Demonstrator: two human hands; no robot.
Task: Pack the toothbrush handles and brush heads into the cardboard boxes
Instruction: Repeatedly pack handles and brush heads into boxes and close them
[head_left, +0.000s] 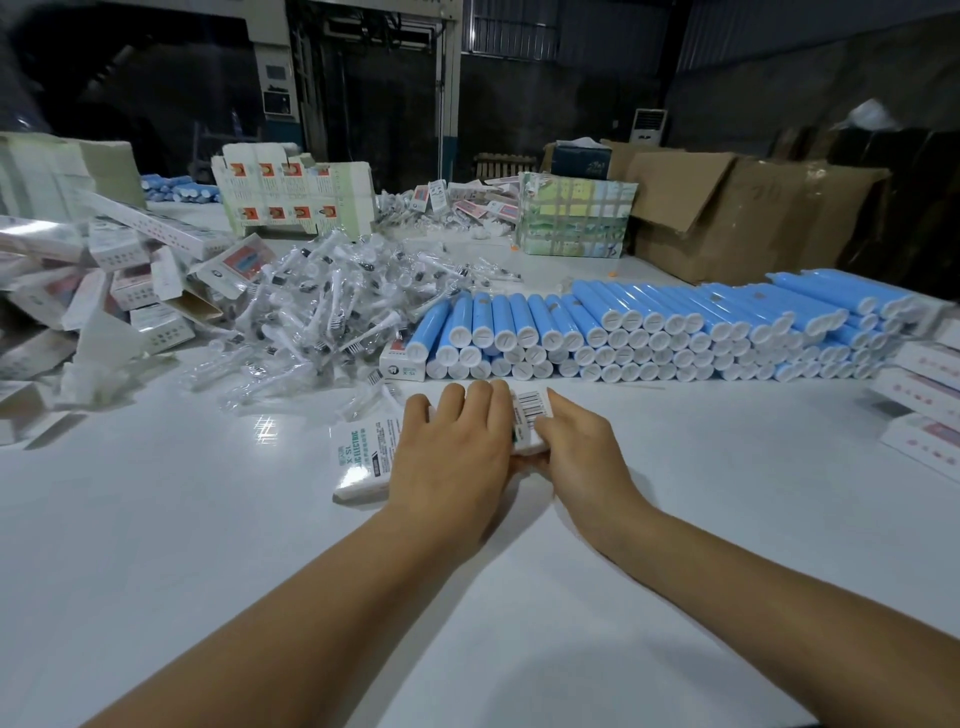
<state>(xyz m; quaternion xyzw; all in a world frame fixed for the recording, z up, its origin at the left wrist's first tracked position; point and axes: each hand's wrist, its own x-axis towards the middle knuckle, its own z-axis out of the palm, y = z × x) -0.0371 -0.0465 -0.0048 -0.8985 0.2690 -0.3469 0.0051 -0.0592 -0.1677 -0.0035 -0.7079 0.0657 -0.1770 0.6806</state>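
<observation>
Left hand (451, 453) flat on top of a white toothbrush box (363, 457), fingers straight & close together, pressing down. Right hand (582, 447) at the box's right end, by the barcode flap (531, 410), fingers curled round that end; thumb hidden, so exact pinch can't be told. Box lying on the white tabletop (208, 571) just in front of the body, printed side up, "ELECTRIC" legible. Looks like closing/tucking the end flap, i.e. finishing one pack; contents not visible, so filled or not = can't tell.

Progress, judged from the layout: early-to-mid. Left to do, plenty:
- blue toothbrush handles (649, 332), long stacked row w/ white end caps facing the camera, just beyond the hands, untouched-looking.
- bagged brush heads (332, 306), big loose heap in clear wrappers, left of the row.
- flat unfolded box blanks (291, 195), standing stack at the back.

Possibly done: closed boxes (924, 395) piled at the far right edge; more boxes (130, 280) in a messy heap at left, some open, so prob. not all packed. Large brown cartons (727, 218) at back right, open flap, contents unseen.
</observation>
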